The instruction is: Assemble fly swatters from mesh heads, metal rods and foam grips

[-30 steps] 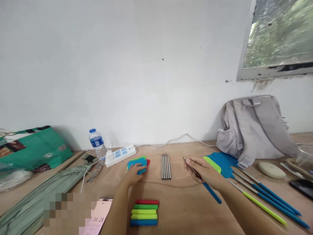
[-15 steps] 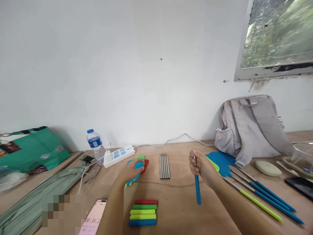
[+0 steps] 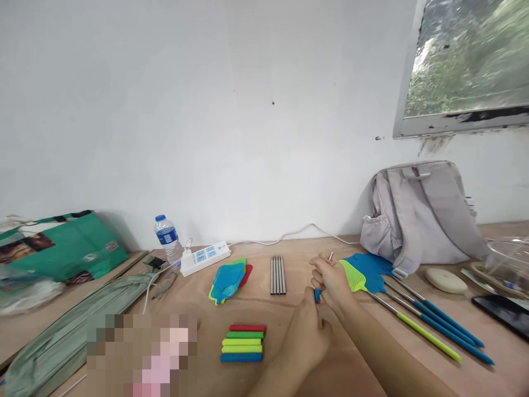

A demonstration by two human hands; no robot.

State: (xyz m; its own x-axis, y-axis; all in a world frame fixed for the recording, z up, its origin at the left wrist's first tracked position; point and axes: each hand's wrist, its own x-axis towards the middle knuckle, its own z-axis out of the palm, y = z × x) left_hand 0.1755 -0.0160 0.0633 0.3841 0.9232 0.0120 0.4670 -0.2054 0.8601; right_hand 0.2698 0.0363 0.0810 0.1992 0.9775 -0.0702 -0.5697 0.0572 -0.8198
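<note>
My right hand (image 3: 331, 278) is closed round a metal rod (image 3: 331, 256), whose tip pokes out above the fingers. Just below it my left hand (image 3: 308, 328) is closed on a blue handle (image 3: 317, 295), most of it hidden by the fingers. Left of the hands lies a row of metal rods (image 3: 278, 275). Nearer me are several loose handles (image 3: 242, 343) in red, green, yellow and blue. A pile of mesh swatter heads (image 3: 227, 280), blue on top, lies farther left. Assembled fly swatters (image 3: 427, 320) with blue and yellow-green handles rest beyond my right forearm.
At the back stand a water bottle (image 3: 167, 237) and a white power strip (image 3: 205, 258) with a trailing cable. A grey backpack (image 3: 425, 215) leans on the wall at right, near a black phone (image 3: 502, 314). A green bag (image 3: 61, 251) is far left.
My left hand has let go of the swatter heads and moved right to the blue handle below my right hand. The swatter heads lie flat on the pile.
</note>
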